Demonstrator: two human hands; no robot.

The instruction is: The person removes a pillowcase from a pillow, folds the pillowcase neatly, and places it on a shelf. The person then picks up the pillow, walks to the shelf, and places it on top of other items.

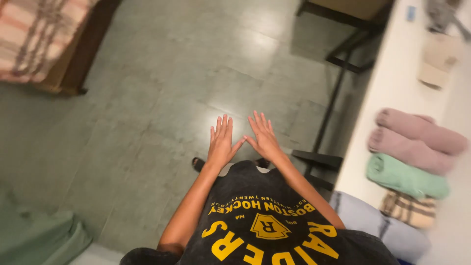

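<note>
My left hand (222,141) and my right hand (264,137) are held out flat in front of me, palms down, fingers spread, thumbs nearly touching. Neither holds anything. They hover over the grey-green tiled floor (162,98), above the hem of my dark shirt with yellow print (265,225). The nearest things are rolled towels on the white table (392,83) at the right: two mauve rolls (417,137), a mint green roll (407,177) and a striped beige roll (408,208).
A black metal table frame (333,93) stands right of my hands. A pale blue cloth (373,223) hangs off the table's near end. A bed with a striped blanket (34,39) is at top left, green fabric (34,235) at bottom left.
</note>
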